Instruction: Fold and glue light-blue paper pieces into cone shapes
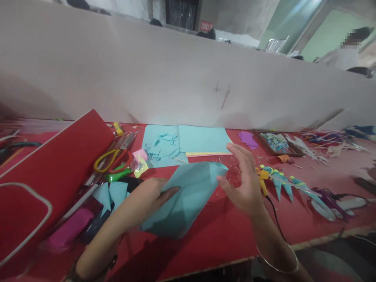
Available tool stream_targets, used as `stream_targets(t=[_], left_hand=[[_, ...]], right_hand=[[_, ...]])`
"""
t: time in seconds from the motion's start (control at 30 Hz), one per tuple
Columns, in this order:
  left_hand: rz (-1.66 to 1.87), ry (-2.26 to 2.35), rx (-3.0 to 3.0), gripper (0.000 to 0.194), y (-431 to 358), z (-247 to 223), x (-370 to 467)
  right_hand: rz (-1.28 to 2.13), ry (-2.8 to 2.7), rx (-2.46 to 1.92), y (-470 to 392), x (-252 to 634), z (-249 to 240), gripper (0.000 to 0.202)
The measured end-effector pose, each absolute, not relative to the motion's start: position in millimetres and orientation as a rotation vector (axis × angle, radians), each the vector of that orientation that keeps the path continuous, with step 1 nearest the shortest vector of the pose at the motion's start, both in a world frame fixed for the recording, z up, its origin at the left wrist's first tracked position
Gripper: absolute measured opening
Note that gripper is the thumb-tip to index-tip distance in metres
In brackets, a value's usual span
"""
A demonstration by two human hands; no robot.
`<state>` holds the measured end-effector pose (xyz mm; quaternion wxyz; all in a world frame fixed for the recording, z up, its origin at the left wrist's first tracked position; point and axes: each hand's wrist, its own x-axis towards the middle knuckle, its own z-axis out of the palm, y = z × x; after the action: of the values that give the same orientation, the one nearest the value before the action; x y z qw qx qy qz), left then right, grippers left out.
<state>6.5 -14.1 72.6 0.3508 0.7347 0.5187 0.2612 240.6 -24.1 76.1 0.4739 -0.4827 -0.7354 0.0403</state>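
Observation:
A light blue sheet of paper [188,196] is held above the red table, its far right corner curling up. My left hand [155,196] grips the sheet at its left side, the thumb lying on top. Beside that curled corner is my right hand [242,184], its thumb and fingers apart, with nothing held between them. Behind the sheet lie a stack of light blue paper [202,139] with yellow and pink edges under it, and another blue sheet [149,135] bearing small blue scraps [164,145].
Scissors [107,160], a pink roll [72,229] and a red board [55,176] are on the left. To the right are a yellow glue gun [263,182] with a cord, a tray [293,150] of scraps and blue pennants [282,186]. A white partition [176,78] stands behind.

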Motion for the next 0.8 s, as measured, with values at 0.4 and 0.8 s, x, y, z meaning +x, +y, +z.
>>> stream_targets(t=[0.4, 0.8], left_hand=[[0.202, 1.175, 2.055, 0.036, -0.6, 84.8, 7.5], [0.535, 1.316, 2.202, 0.037, -3.8, 53.8, 4.1]], right_hand=[[0.500, -2.053, -1.309, -20.6, 222.2, 65.9, 0.043], [0.603, -1.721, -1.418, -23.5, 222.3, 38.6, 0.041]])
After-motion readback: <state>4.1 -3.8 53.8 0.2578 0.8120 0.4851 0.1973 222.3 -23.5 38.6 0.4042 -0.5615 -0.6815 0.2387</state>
